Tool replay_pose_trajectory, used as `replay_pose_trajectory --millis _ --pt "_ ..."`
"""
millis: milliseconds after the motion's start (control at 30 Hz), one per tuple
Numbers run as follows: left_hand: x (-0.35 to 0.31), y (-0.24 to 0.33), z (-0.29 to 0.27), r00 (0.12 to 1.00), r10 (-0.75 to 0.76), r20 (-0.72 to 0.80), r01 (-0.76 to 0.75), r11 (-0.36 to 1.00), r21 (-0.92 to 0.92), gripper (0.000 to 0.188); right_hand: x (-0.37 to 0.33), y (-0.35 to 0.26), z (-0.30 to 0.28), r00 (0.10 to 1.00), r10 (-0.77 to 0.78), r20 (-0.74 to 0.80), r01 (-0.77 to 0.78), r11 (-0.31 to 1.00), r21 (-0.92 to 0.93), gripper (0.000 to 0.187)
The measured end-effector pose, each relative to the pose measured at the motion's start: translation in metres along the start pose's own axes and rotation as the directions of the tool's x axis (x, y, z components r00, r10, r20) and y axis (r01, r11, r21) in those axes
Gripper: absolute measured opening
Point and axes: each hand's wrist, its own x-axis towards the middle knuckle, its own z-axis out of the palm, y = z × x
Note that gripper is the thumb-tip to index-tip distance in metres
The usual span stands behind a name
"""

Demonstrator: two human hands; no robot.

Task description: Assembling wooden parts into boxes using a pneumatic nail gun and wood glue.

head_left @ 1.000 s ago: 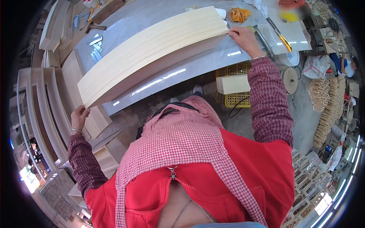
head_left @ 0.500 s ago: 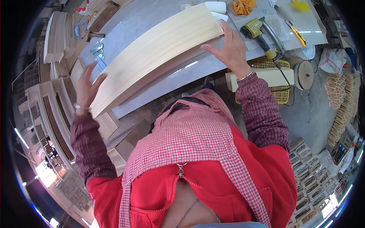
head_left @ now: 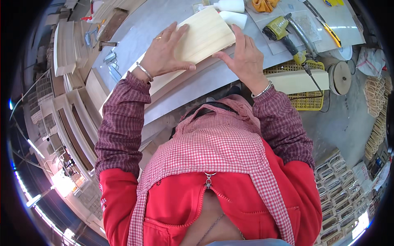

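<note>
A long, pale wooden board (head_left: 206, 36) lies at a slant on the grey worktable (head_left: 137, 25), with more wood visible below its near edge. Spread across its upper face is my left hand (head_left: 165, 53), fingers apart and thumb toward the near edge. My right hand (head_left: 245, 61) is at the board's right end, fingers stretched along the end edge and thumb held apart near the front corner. Neither hand is closed round anything. Beyond the board's right end lie white bottles (head_left: 234, 19). A yellow-green air nailer (head_left: 281, 33) rests to the right of my right hand.
Metal strips (head_left: 111, 65) and a hammer (head_left: 107, 44) lie left on the table. A yellow utility knife (head_left: 331, 36) and an orange cloth (head_left: 264, 5) are at the right. Below the table edge, a yellow crate (head_left: 305, 104) bears wooden boards (head_left: 301, 83). Wooden pieces (head_left: 67, 49) stand stacked at left.
My left hand has moved right and away from me, from the board's left end onto its upper face. My right hand has stayed by the right end, moving slightly nearer.
</note>
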Motion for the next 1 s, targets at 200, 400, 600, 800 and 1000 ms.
replay_pose_trajectory --millis 200,400,600,800,1000 --pt "0.014 0.005 -0.002 0.996 -0.066 0.057 0.067 0.998 -0.003 0.11 0.007 0.037 -0.002 0.998 0.047 0.033 -0.056 0.939 0.339 0.061" --pt "0.039 0.01 -0.015 0.989 -0.099 0.105 0.107 0.992 -0.065 0.11 0.043 0.113 -0.006 0.952 0.245 0.185 -0.299 0.88 0.369 0.043" --pt "0.071 0.017 -0.018 0.987 -0.119 0.109 0.127 0.989 -0.07 0.112 0.119 0.225 0.045 0.892 0.319 0.321 -0.31 0.947 -0.082 0.042" --pt "0.121 0.042 -0.01 0.986 -0.142 0.087 0.149 0.986 -0.076 0.112 0.169 0.265 0.111 0.77 0.482 0.419 -0.397 0.875 -0.278 0.047" --pt "0.14 0.045 0.0 0.987 -0.16 0.035 0.163 0.979 -0.124 0.105 0.169 0.323 0.161 0.753 0.311 0.58 -0.075 0.916 -0.394 0.041"
